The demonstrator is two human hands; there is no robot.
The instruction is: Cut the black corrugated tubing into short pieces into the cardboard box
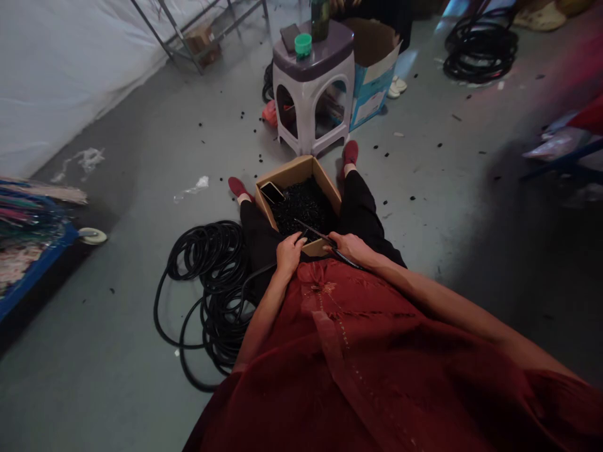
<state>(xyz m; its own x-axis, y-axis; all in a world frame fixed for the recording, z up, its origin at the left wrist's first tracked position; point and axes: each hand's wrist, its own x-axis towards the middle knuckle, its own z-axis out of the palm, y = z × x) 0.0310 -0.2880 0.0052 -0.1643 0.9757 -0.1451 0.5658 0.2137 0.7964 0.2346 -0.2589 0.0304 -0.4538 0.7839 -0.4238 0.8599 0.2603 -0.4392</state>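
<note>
Between my legs stands an open cardboard box (285, 169) filled with small black cut pieces (308, 204). A phone (272, 193) lies inside it at the left. Over the near rim, my right hand (351, 247) is closed around the handles of a pair of scissors (311, 230), whose blades point left over the box. My left hand (288, 254) pinches the end of a black tube (261, 271) close to the blades. That tube runs back to a loose coil of black tubing (207, 251) on the floor beside my left leg.
Beyond the box is a plastic stool (308, 69) carrying a green cap (303, 44), a bottle (320, 22) and a dark flat item. A blue carton (372, 81) stands beside it, near another person. More coiled tubing (480, 50) lies far right; a blue cart (38, 263) is at left.
</note>
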